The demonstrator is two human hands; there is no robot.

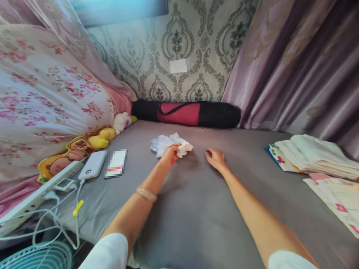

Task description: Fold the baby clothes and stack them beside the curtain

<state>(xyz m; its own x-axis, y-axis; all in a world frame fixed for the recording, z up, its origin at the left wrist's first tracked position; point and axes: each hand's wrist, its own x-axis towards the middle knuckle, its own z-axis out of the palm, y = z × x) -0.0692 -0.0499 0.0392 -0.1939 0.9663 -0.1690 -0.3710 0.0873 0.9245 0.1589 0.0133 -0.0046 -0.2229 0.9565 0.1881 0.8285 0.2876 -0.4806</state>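
Observation:
A crumpled white cloth or paper (162, 144) with pale blue and pinkish patches lies on the grey sheet (202, 209) in the middle. My left hand (170, 155) is closed on its near side, fingers pinching the right part. Whether it is cloth or paper I cannot tell. To the right, apart from it, my right hand (215, 158) rests on the sheet with loosely bent fingers and holds nothing visible. A pale bangle (146, 194) circles my left forearm.
A black and red long bag (179, 113) lies along the wall. Folded cloths (316, 153) are stacked at right, beside a patterned cloth (336, 201). On the left are plush toys (99, 138), a power bank (92, 164), a blurred-out phone-like object (116, 163), a power strip (30, 194) and cables.

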